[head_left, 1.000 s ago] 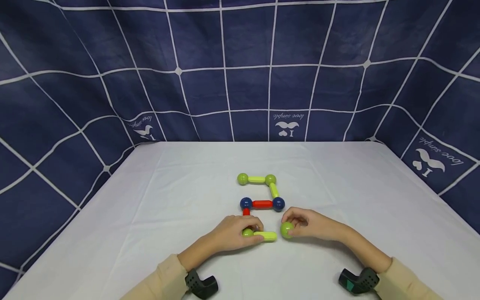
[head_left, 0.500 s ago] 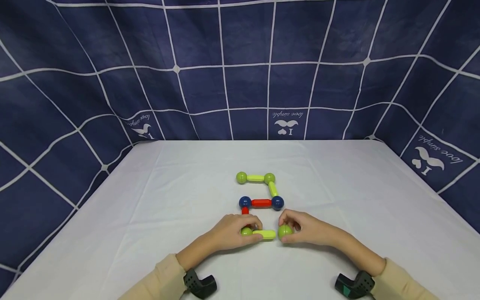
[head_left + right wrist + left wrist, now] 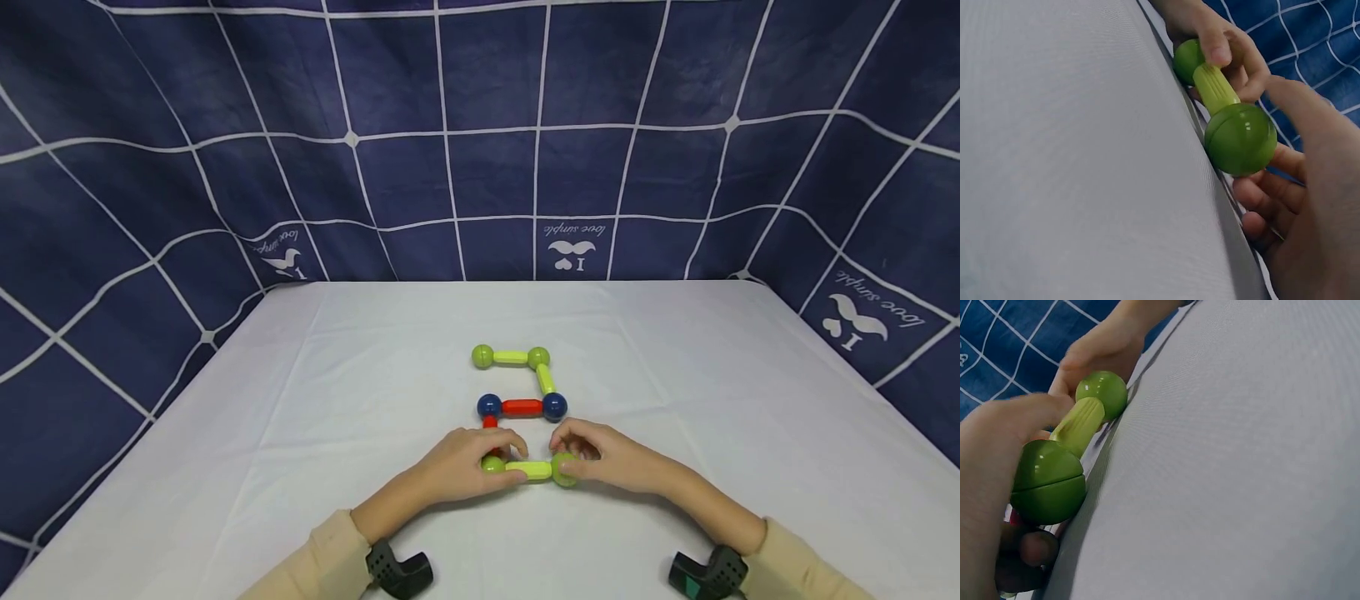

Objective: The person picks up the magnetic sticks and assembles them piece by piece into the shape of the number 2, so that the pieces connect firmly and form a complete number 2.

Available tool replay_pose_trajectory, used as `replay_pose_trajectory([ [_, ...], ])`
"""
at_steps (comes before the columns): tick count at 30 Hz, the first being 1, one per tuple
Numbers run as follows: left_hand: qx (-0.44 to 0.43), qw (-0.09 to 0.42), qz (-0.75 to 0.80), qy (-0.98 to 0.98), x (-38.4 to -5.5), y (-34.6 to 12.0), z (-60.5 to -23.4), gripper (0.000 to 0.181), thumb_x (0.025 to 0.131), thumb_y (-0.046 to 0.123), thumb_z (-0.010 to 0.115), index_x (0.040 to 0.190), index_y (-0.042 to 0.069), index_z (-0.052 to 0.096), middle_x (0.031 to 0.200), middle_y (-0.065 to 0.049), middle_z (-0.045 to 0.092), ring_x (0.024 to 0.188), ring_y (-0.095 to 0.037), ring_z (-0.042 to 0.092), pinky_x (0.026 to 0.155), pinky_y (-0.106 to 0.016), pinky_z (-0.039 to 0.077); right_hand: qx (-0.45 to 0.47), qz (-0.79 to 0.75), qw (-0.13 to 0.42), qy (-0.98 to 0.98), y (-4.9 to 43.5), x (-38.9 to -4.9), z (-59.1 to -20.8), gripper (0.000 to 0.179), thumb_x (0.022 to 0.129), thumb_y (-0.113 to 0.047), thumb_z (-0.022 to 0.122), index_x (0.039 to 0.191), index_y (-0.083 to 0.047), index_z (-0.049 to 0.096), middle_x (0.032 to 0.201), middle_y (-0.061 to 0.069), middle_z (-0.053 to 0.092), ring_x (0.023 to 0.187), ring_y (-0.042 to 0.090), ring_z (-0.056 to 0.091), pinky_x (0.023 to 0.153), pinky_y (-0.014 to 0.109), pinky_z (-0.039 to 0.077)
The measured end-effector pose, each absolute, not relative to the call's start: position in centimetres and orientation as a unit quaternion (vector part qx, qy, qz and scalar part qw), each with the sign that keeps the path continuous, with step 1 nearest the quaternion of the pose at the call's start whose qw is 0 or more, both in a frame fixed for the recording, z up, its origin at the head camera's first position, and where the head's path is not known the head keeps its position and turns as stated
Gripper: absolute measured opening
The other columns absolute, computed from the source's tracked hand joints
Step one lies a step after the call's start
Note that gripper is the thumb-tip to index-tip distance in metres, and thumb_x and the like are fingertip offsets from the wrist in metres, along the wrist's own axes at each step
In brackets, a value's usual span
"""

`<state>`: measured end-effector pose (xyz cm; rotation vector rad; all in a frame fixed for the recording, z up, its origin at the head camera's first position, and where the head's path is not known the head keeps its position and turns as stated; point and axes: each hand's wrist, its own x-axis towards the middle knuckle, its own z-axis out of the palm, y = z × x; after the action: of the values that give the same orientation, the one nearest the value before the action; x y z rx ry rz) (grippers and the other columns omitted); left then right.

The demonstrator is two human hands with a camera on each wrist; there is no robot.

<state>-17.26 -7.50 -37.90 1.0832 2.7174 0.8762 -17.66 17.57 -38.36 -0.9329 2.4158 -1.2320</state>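
My left hand (image 3: 468, 467) pinches a yellow-green building rod (image 3: 536, 471), its thumb along the near side. A green ball (image 3: 1050, 481) sits at the rod's left end, under that hand. My right hand (image 3: 618, 457) holds another green ball (image 3: 1241, 139) between thumb and fingers, right against the rod's right end. Behind the left hand a short red rod (image 3: 490, 422) runs up to a blue ball (image 3: 490, 406), its lower end hidden by the fingers. A longer red rod (image 3: 522, 407) joins that ball to a second blue ball (image 3: 554, 407).
Farther back, a slanted yellow-green rod (image 3: 545, 380) leads from the right blue ball to a green ball (image 3: 538, 357). Another rod (image 3: 511, 357) joins it to a green ball (image 3: 482, 357) on the left. White cloth (image 3: 375, 358) covers the table; a blue checked curtain (image 3: 495, 175) hangs behind.
My right hand has moved left with its green ball, closing the gap to the rod's right end. My left hand has kept its place on the rod.
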Motion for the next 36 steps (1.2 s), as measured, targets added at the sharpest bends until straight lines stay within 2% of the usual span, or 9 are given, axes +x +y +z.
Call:
replay_pose_trajectory([
  [3, 0.353, -0.002, 0.291, 0.889, -17.2, -7.7, -37.7, 0.030, 0.083, 0.048, 0.058, 0.105, 0.028, 0.060, 0.080, 0.014, 0.058, 0.062, 0.000, 0.045, 0.059, -0.017, 0.036, -0.308, -0.441, 0.107, 0.836, 17.7, -17.9, -38.5, 0.014, 0.092, -0.022, 0.052, 0.102, -0.012, 0.056, 0.088, 0.000, 0.056, 0.074, 0.004, 0.048, 0.065, 0.020, 0.042],
  [7, 0.332, -0.118, 0.329, 0.876, -18.0, -8.3, -37.5, 0.023, 0.084, 0.036, 0.061, 0.101, 0.021, 0.063, 0.079, 0.010, 0.058, 0.057, -0.003, 0.042, 0.052, -0.015, 0.034, -0.268, -0.452, 0.060, 0.849, 17.7, -18.3, -38.7, 0.015, 0.092, -0.023, 0.052, 0.099, -0.010, 0.057, 0.086, 0.002, 0.057, 0.073, 0.004, 0.048, 0.064, 0.019, 0.043],
  [11, 0.248, -0.186, 0.397, 0.863, -19.6, -8.9, -37.7, 0.013, 0.083, 0.024, 0.064, 0.095, 0.018, 0.063, 0.080, 0.006, 0.058, 0.052, -0.004, 0.038, 0.047, -0.016, 0.032, -0.219, -0.465, 0.021, 0.858, 17.6, -18.8, -38.9, 0.017, 0.090, -0.022, 0.056, 0.099, -0.007, 0.056, 0.079, 0.003, 0.053, 0.067, 0.005, 0.045, 0.058, 0.019, 0.040],
  [14, 0.167, -0.171, 0.452, 0.860, -21.0, -9.3, -38.1, 0.013, 0.084, 0.021, 0.063, 0.096, 0.015, 0.062, 0.086, 0.001, 0.057, 0.055, -0.007, 0.040, 0.048, -0.018, 0.035, -0.193, -0.467, -0.006, 0.863, 17.5, -19.1, -39.1, 0.023, 0.086, -0.020, 0.061, 0.103, -0.006, 0.054, 0.082, 0.005, 0.052, 0.066, 0.005, 0.044, 0.058, 0.018, 0.039],
  [19, 0.077, -0.114, 0.503, 0.853, -24.1, -9.5, -38.9, 0.033, 0.085, 0.024, 0.062, 0.113, 0.007, 0.056, 0.108, -0.009, 0.057, 0.072, -0.014, 0.049, 0.057, -0.020, 0.041, -0.183, -0.442, -0.021, 0.878, 17.3, -19.6, -39.5, 0.040, 0.083, -0.023, 0.065, 0.116, -0.008, 0.050, 0.098, 0.008, 0.056, 0.068, 0.005, 0.046, 0.058, 0.019, 0.040],
  [23, 0.074, -0.075, 0.492, 0.864, -26.5, -9.3, -39.5, 0.047, 0.085, 0.029, 0.062, 0.126, 0.009, 0.050, 0.123, -0.008, 0.055, 0.072, -0.013, 0.050, 0.058, -0.020, 0.041, -0.183, -0.438, -0.003, 0.880, 17.0, -19.8, -39.5, 0.043, 0.083, -0.027, 0.065, 0.120, -0.012, 0.050, 0.088, 0.004, 0.057, 0.065, 0.007, 0.046, 0.056, 0.020, 0.039],
  [27, 0.097, -0.055, 0.482, 0.869, -28.0, -9.0, -39.7, 0.044, 0.085, 0.029, 0.063, 0.125, 0.012, 0.054, 0.109, -0.010, 0.062, 0.066, -0.012, 0.047, 0.057, -0.020, 0.038, -0.179, -0.436, 0.003, 0.882, 16.6, -20.1, -39.5, 0.041, 0.082, -0.027, 0.066, 0.118, -0.014, 0.052, 0.078, 0.001, 0.055, 0.062, 0.008, 0.045, 0.054, 0.020, 0.038],
  [31, 0.103, -0.053, 0.490, 0.864, -28.5, -8.8, -39.5, 0.039, 0.082, 0.025, 0.066, 0.118, 0.011, 0.059, 0.093, -0.011, 0.064, 0.066, -0.011, 0.048, 0.057, -0.020, 0.038, -0.173, -0.438, -0.008, 0.882, 16.3, -20.5, -39.4, 0.038, 0.081, -0.023, 0.067, 0.114, -0.011, 0.053, 0.081, 0.002, 0.056, 0.063, 0.007, 0.045, 0.053, 0.020, 0.038],
  [36, 0.091, -0.048, 0.499, 0.860, -28.6, -8.7, -39.3, 0.037, 0.080, 0.023, 0.068, 0.115, 0.010, 0.062, 0.101, -0.009, 0.064, 0.068, -0.011, 0.049, 0.055, -0.019, 0.038, -0.171, -0.435, -0.013, 0.884, 16.2, -20.8, -39.4, 0.036, 0.081, -0.021, 0.068, 0.111, -0.008, 0.054, 0.080, 0.003, 0.056, 0.063, 0.007, 0.045, 0.053, 0.019, 0.038],
])
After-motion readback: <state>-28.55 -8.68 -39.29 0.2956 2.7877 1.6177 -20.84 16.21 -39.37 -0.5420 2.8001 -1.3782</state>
